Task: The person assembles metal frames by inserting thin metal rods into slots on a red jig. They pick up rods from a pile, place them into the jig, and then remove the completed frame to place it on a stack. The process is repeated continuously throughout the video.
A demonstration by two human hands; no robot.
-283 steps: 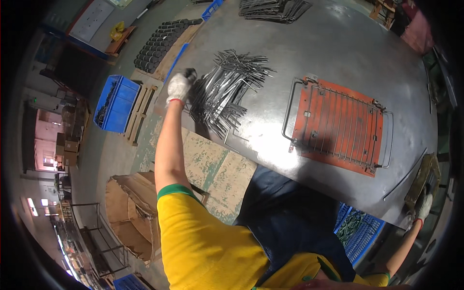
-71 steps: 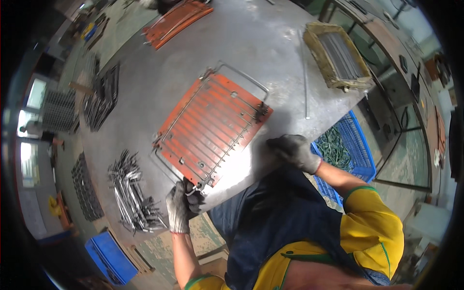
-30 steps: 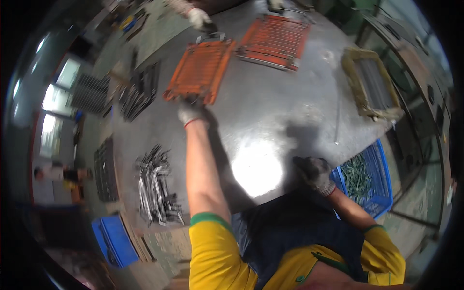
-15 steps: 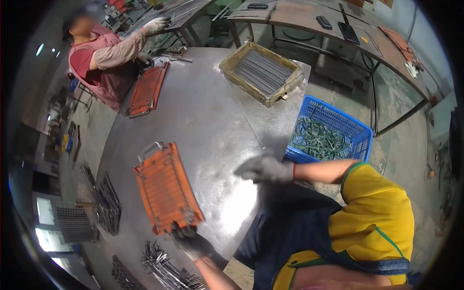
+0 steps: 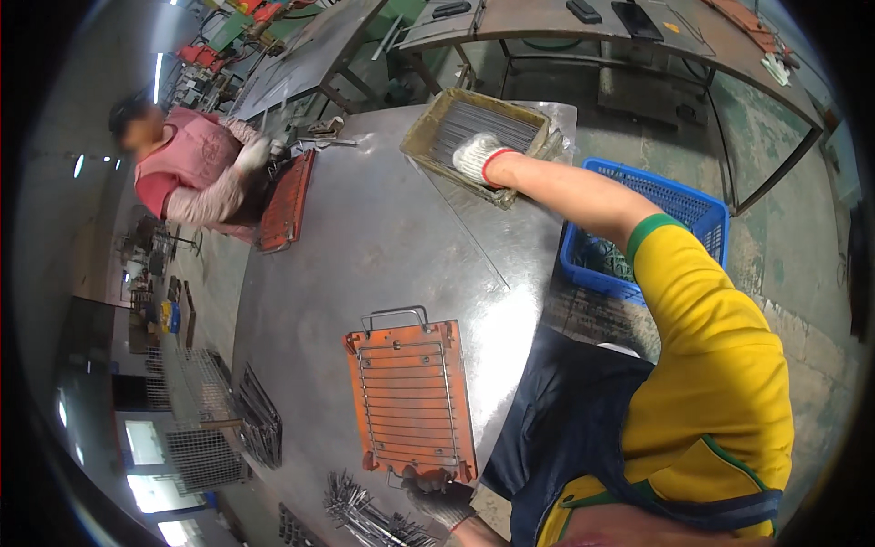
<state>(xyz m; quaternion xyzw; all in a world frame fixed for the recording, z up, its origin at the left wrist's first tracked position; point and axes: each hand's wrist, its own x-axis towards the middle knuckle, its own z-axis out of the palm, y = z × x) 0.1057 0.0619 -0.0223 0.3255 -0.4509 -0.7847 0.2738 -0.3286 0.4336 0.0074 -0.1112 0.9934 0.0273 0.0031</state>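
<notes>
Sheet-metal counter (image 5: 383,237) is filling the middle of a workshop, its bare top giving room for flat work. An orange jig plate (image 5: 412,399) with a wire grid is lying flat near the person's edge, and the gloved left hand (image 5: 437,492) is gripping its near edge, fingers curled, seemingly steadying it. The gloved right hand (image 5: 478,157) is reaching into a tray of thin metal rods (image 5: 474,123) at the far corner; whether it is grasping rods I cannot tell. A co-worker (image 5: 196,173) across the counter is handling another orange plate (image 5: 284,202).

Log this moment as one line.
right hand: in tray of rods | left hand: at orange jig edge | co-worker: far side
</notes>
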